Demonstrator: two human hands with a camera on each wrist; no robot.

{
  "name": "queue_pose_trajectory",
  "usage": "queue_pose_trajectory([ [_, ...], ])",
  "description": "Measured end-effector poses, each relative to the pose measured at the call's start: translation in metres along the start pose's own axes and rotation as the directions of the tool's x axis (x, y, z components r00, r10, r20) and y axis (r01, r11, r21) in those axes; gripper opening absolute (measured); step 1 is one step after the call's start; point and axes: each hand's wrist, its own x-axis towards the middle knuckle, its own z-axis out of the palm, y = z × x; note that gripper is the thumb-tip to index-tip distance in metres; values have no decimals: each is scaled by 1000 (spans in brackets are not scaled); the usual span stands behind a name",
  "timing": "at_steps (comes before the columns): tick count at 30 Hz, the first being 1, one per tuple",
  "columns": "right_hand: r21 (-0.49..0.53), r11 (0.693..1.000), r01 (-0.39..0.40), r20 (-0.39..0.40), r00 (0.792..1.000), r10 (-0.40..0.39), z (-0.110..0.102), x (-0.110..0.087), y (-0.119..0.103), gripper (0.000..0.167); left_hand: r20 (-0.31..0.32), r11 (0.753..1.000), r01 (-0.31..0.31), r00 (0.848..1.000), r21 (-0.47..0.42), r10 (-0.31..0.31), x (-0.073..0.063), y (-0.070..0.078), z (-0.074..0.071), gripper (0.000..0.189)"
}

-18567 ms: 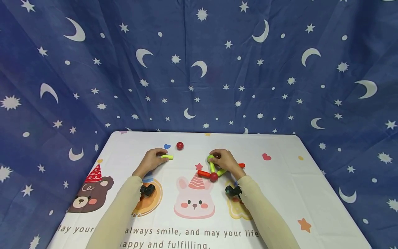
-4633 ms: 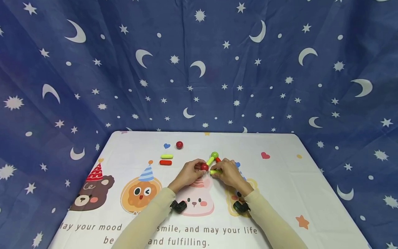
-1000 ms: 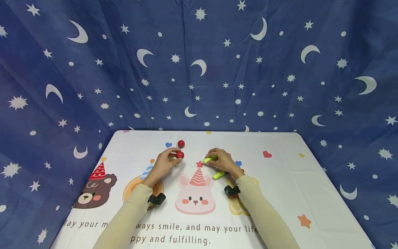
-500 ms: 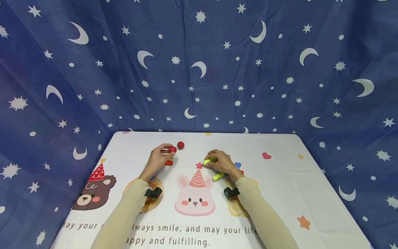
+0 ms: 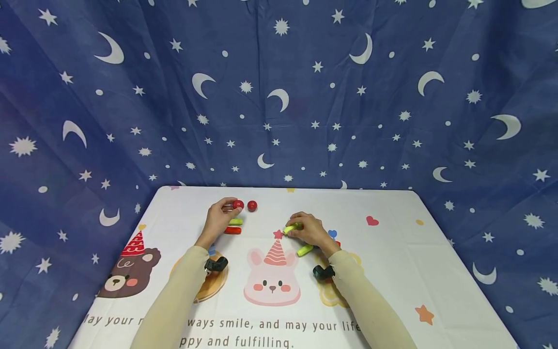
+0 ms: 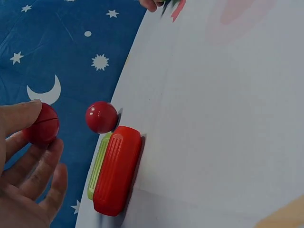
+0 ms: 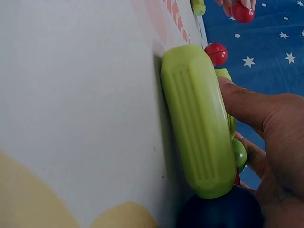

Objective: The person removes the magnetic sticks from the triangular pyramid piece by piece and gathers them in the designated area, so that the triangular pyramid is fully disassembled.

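Observation:
Near the table's far edge, my left hand (image 5: 216, 222) pinches a glossy red ball (image 6: 43, 127) between thumb and fingers. Beside it a second red ball (image 5: 252, 206) rests on the table, with a light green rod (image 5: 236, 222) and a red rod (image 5: 233, 230) just nearer. Right of centre, my right hand (image 5: 310, 230) holds a light green rod (image 5: 291, 228). A green ball (image 7: 240, 155) shows behind the fingers in the right wrist view. Another green rod (image 7: 199, 121) lies below that hand, its end against a dark blue ball (image 7: 221, 211). The wrist mostly hides a red piece (image 5: 338, 244).
A white cloth (image 5: 392, 271) printed with cartoon animals, hearts and lettering covers the table. Behind it hangs a dark blue curtain (image 5: 279, 63) with moons and stars.
The red ball, at the right-hand green pieces 4.6 s ago, has travelled left in my left hand, lately toward the far edge beside the other red ball. My right hand has barely moved over the last second.

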Motion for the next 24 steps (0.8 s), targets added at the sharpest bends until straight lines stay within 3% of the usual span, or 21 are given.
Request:
queue_pose_trajectory([
  [6, -4, 1000, 6, -5, 1000, -6, 0, -1, 0, 21, -27, 1000, -2, 1000, -4, 2, 8, -5, 4, 43],
  [12, -10, 1000, 8, -4, 1000, -8, 0, 0, 1, 21, -49, 999, 42, 998, 6, -42, 17, -13, 9, 41],
  [24, -26, 999, 34, -18, 999, -35, 2, 0, 3, 22, -30, 991, 80, 997, 112, -77, 29, -24, 15, 40],
])
